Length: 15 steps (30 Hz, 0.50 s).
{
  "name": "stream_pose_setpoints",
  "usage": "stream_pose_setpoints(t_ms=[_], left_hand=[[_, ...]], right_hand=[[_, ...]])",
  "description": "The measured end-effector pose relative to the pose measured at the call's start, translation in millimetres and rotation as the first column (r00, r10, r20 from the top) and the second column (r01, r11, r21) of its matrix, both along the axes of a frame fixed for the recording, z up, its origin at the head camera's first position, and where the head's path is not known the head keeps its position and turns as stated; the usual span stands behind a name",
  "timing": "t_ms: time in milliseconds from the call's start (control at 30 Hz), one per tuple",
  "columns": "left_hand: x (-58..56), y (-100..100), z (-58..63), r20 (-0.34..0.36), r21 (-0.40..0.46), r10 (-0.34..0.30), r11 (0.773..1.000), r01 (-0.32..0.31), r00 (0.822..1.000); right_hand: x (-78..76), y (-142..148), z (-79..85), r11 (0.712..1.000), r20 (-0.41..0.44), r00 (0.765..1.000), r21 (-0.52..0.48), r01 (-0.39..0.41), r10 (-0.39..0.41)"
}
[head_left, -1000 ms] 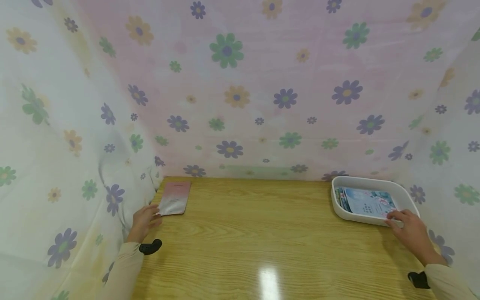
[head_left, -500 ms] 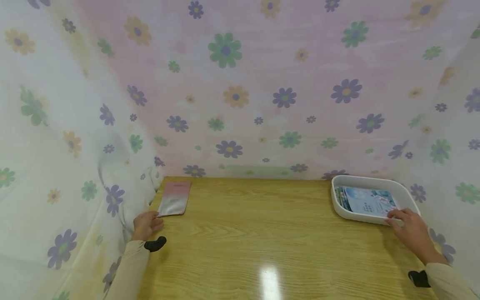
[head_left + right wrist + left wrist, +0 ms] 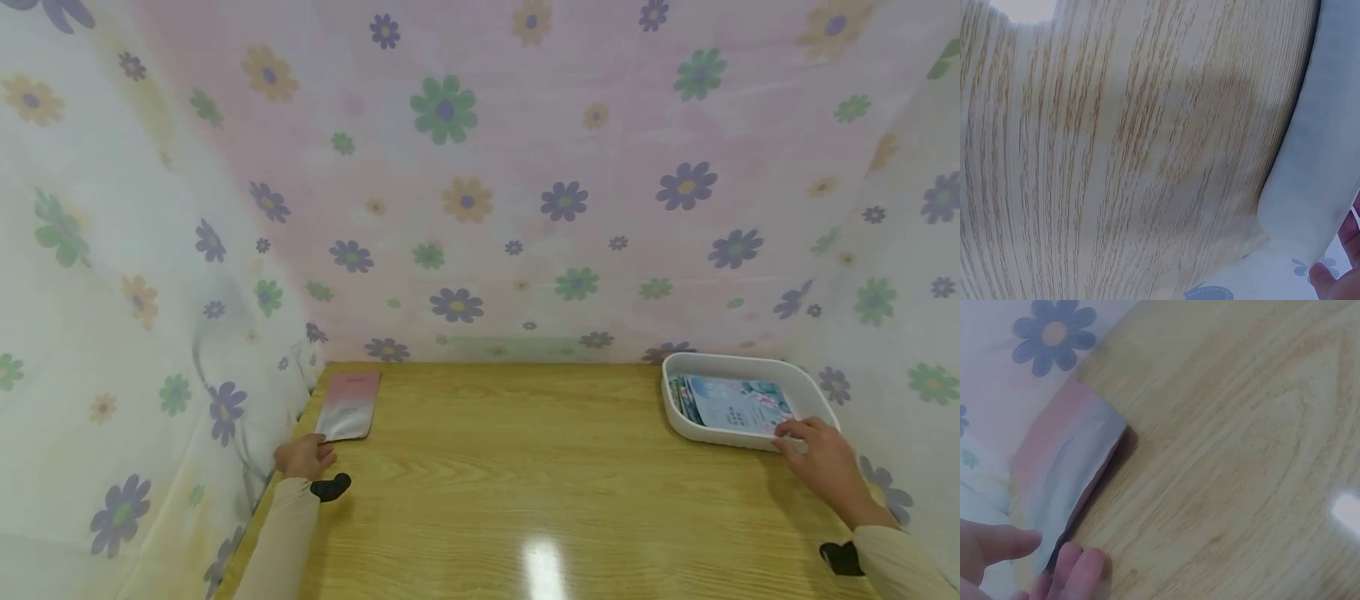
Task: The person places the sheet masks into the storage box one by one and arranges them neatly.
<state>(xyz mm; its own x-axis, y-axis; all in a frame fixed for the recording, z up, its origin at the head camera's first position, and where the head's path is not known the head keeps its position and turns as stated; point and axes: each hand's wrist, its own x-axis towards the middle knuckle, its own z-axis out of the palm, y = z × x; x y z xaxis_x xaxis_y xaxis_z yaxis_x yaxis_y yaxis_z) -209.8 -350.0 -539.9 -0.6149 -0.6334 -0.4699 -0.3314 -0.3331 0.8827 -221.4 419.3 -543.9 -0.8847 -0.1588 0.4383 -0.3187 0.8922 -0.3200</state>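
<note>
A flat pink-and-silver packet [image 3: 351, 406] lies at the back left of the table. My left hand [image 3: 303, 457] pinches its near corner, thumb on top and fingers under the edge; in the left wrist view that edge of the packet [image 3: 1066, 450] is raised, with a shadow below. At the right, a white oval-cornered tray [image 3: 813, 392] holds several flat packets, a light blue flowered one [image 3: 738, 404] on top. My right hand [image 3: 823, 462] grips the tray's near right rim, thumb outside and fingers inside; the right wrist view shows only part of this hand.
The wood-grain table [image 3: 517, 467] spans between both hands. A flowered cloth [image 3: 495, 167] rises along its back and both sides, close behind the tray and close to the left forearm. A bright light reflection [image 3: 542, 567] lies on the front of the tabletop.
My left hand has shifted slightly right and nearer to me, its fingers now at the packet's near corner instead of beside its left edge. The right hand stays on the tray rim.
</note>
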Motion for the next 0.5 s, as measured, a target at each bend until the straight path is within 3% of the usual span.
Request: stream_pose_setpoints(t_ms=[133, 333, 500], left_hand=[[-1.4, 3.9, -1.1, 0.025, -0.09, -0.049, 0.995, 0.051, 0.998], [-7.1, 9.8, -3.1, 0.076, -0.18, 0.046, 0.983, -0.032, 0.996], [-8.6, 9.8, -7.4, 0.141, -0.202, 0.052, 0.979, -0.023, 0.989]], right_hand=[[1.4, -1.1, 0.6, 1.0, -0.003, 1.0, -0.01, 0.004, -0.004], [1.3, -2.0, -0.7, 1.0, -0.013, 1.0, -0.015, 0.006, -0.007], [-0.3, -1.1, 0.2, 1.0, -0.004, 1.0, -0.012, 0.015, -0.015]])
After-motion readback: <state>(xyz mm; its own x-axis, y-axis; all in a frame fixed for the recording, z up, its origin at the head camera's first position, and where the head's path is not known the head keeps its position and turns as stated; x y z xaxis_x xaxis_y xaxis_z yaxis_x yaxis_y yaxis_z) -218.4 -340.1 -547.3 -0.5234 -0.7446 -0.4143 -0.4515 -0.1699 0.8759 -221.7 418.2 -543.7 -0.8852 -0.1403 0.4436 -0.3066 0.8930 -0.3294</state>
